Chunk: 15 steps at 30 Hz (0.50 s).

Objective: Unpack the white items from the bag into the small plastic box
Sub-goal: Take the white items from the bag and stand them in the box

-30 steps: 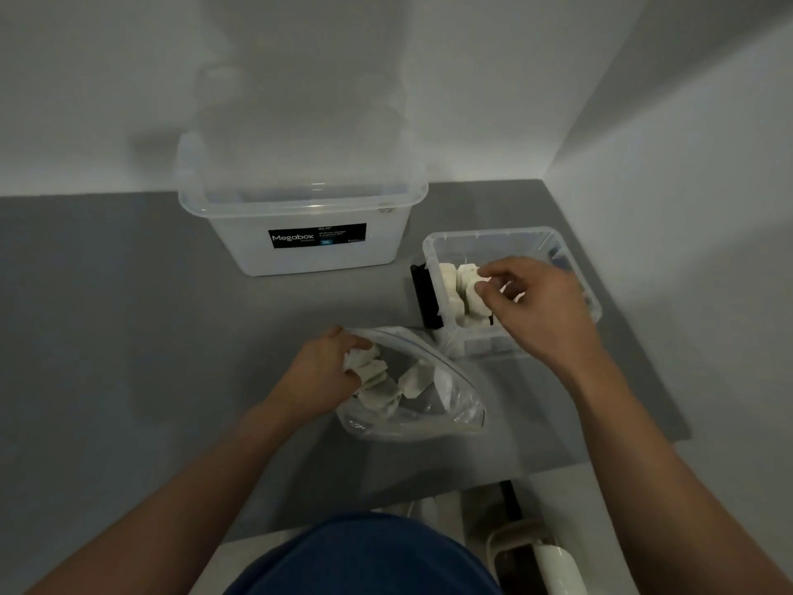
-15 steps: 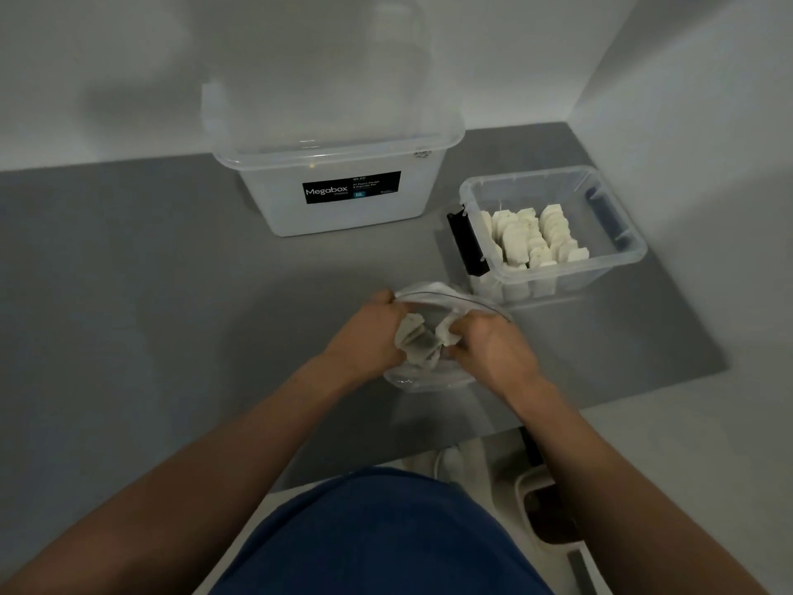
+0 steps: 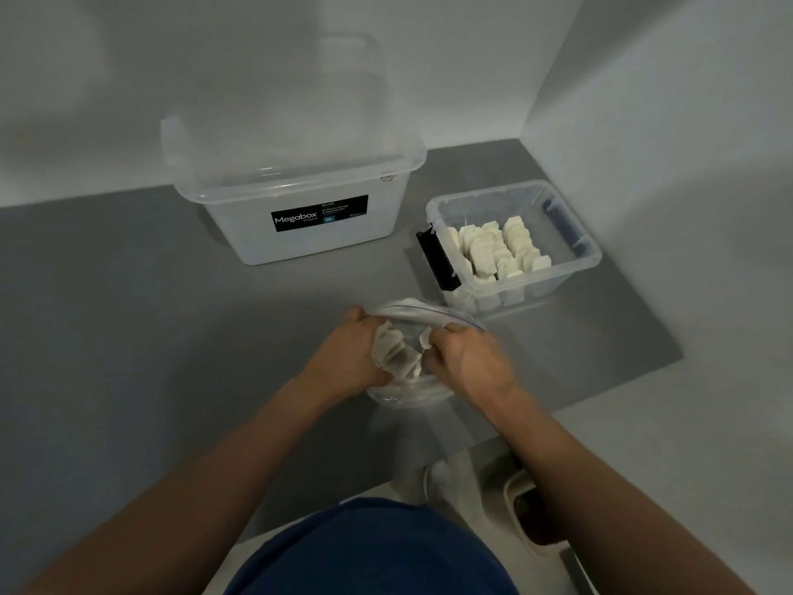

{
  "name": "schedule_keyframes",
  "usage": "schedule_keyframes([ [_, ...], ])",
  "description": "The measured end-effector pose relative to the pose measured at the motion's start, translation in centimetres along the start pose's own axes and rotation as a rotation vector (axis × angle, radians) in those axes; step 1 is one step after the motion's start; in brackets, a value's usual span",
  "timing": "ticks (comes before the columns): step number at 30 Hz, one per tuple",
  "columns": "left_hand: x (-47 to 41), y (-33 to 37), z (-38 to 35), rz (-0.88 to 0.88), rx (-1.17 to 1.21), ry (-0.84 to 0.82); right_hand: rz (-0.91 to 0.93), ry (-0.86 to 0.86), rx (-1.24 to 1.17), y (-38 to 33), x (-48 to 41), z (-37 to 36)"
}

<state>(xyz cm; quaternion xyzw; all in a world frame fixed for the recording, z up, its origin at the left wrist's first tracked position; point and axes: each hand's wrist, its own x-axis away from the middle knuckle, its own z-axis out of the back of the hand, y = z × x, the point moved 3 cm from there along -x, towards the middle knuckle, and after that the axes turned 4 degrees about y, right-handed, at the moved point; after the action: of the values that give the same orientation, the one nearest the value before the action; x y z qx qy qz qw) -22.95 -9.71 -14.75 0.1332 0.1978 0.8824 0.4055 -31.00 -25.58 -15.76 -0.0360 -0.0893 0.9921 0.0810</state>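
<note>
Right hand [image 3: 467, 358] is back from the small box [image 3: 549, 285] and now in the bag [image 3: 407, 392], fingers pinching a white item [image 3: 425, 337]. Left hand [image 3: 347, 354] grips the bag's rim, just beside the box.

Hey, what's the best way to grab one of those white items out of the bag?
Pinch the top edge of a white item from above, through the open mouth of the bag. They look thin and flat, standing on edge, so edges are exposed and faces are not. The left hand holds the mouth open; the right hand seems to pinch one.
</note>
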Motion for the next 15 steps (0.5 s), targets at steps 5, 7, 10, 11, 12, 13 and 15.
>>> schedule_keyframes([
  [5, 0.0, 0.2, 0.7, 0.028, 0.105, 0.048, 0.05, 0.03, -0.278, 1.5, 1.4, 5.6],
  [7, 0.1, 0.5, 1.2, 0.063, 0.134, 0.074, 0.087, 0.069, -0.361, 2.3, 1.8, 9.3],
  [10, 0.3, 0.6, 1.5, 0.149, 0.174, 0.065, 0.064, 0.208, -0.455, 4.2, 1.0, 14.5],
  [11, 0.2, 0.6, 1.4, 0.174, 0.209, 0.072, 0.046, 0.25, -0.475, 5.1, 0.2, 15.7],
  [12, 0.2, 0.5, 1.3, 0.188, 0.222, 0.078, 0.029, 0.278, -0.487, 6.1, -0.9, 16.5],
  [13, 0.1, 0.5, 1.1, 0.217, 0.225, 0.071, 0.02, 0.29, -0.487, 7.1, -2.1, 17.1],
  [15, 0.0, 0.8, 1.1, 0.24, 0.194, 0.077, 0.011, 0.244, -0.448, 8.9, -5.0, 17.3],
])
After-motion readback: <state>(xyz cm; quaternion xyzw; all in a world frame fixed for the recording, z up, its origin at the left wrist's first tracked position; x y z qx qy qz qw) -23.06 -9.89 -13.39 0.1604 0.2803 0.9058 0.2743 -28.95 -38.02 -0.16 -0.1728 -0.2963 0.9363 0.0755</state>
